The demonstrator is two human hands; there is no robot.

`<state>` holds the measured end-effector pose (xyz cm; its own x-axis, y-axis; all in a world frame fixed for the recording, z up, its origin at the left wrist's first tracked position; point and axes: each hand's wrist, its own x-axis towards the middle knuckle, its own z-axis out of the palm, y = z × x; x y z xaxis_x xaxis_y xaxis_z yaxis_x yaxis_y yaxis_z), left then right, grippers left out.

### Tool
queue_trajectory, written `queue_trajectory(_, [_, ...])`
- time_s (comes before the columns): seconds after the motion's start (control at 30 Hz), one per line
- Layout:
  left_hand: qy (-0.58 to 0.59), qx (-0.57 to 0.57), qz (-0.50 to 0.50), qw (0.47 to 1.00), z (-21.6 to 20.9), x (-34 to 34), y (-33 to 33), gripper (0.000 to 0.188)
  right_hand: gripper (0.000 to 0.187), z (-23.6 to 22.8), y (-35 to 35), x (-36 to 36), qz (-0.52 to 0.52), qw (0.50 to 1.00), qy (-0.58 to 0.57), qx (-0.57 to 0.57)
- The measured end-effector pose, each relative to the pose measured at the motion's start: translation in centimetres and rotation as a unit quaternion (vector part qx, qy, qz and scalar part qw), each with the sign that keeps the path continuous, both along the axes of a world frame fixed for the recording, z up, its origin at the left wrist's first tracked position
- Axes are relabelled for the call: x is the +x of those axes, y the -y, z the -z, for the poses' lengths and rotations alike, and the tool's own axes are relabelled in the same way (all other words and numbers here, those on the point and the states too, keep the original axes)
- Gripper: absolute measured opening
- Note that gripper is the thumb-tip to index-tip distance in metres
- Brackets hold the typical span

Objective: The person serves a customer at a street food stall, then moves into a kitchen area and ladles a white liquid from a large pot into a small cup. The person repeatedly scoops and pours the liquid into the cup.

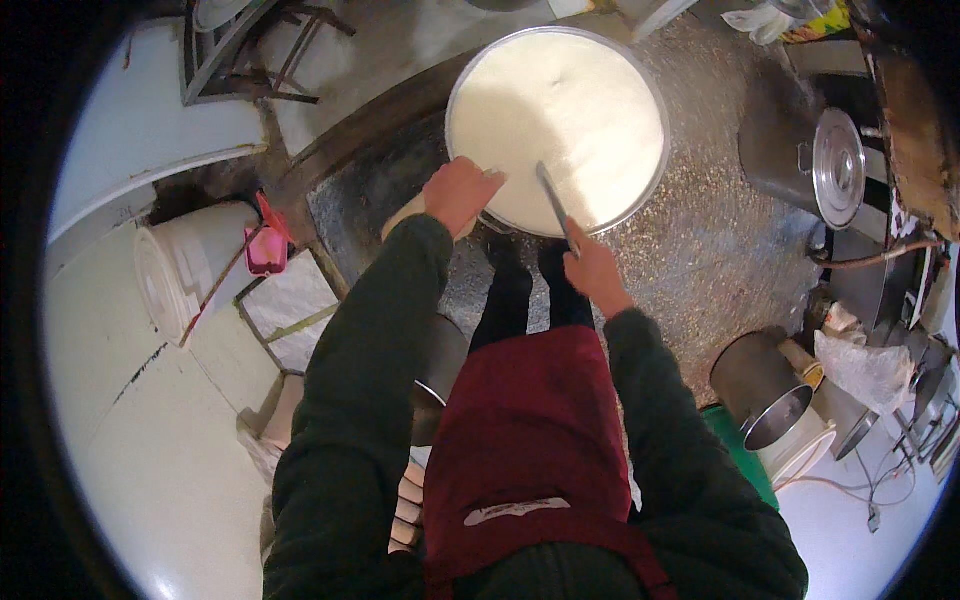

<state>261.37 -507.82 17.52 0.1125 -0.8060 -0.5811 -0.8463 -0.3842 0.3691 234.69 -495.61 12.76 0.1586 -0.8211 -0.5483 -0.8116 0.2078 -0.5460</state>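
A wide round metal basin (pixel 664 150) holds a smooth, pale cream mass (pixel 560 110) nearly level with its rim. My right hand (pixel 597 276) is closed around the lower end of a long, narrow metal tool (pixel 553 200), knife-like in shape. Its far end lies over the cream surface; whether it touches is unclear. At the basin's near left rim, my left hand (pixel 460 194) has its fingers curled in. A pale tan, flat-looking piece (pixel 403 214) shows beneath that hand, mostly hidden by it and the sleeve.
A wet, speckled floor (pixel 700 270) surrounds the basin. To the left are a white bucket (pixel 165 270) and a pink scoop (pixel 267 248). On the right stand a lidded metal pot (pixel 838 168) and a tipped steel pot (pixel 765 390). A metal stand (pixel 235 60) is at far left.
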Motion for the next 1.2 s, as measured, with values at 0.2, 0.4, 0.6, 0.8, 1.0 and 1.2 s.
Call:
queue_trajectory(0.2, [0.060, 0.032, 0.168, 0.984, 4.6, -3.5, 3.8, 0.041, 0.070, -6.1, -7.9, -1.2, 0.158, 0.982, 0.102, 0.007])
queue_trajectory(0.4, [0.139, 0.056, 0.260, 0.954, 5.9, -5.3, 4.9, 0.027, 0.068, -11.9, -13.3, -3.4, 0.179, 0.977, 0.103, 0.045])
queue_trajectory(0.6, [0.095, -0.045, 0.174, 0.979, 2.5, -3.6, 6.2, 0.032, 0.060, -14.4, -15.6, -6.1, 0.159, 0.983, 0.089, 0.000])
queue_trajectory(0.8, [-0.067, -0.110, -0.018, 0.991, -2.8, -0.4, 4.2, 0.056, 0.059, -14.7, -13.4, -7.5, 0.129, 0.984, 0.074, -0.098])
queue_trajectory(1.0, [-0.235, -0.106, -0.207, 0.944, -1.5, 2.7, -3.4, 0.051, 0.067, -12.7, -6.8, -6.6, 0.105, 0.985, 0.030, -0.137])
queue_trajectory(1.2, [-0.329, -0.096, -0.314, 0.885, -0.1, 2.5, -12.8, 0.048, 0.065, -8.5, 0.7, -3.6, 0.098, 0.967, 0.032, -0.234])
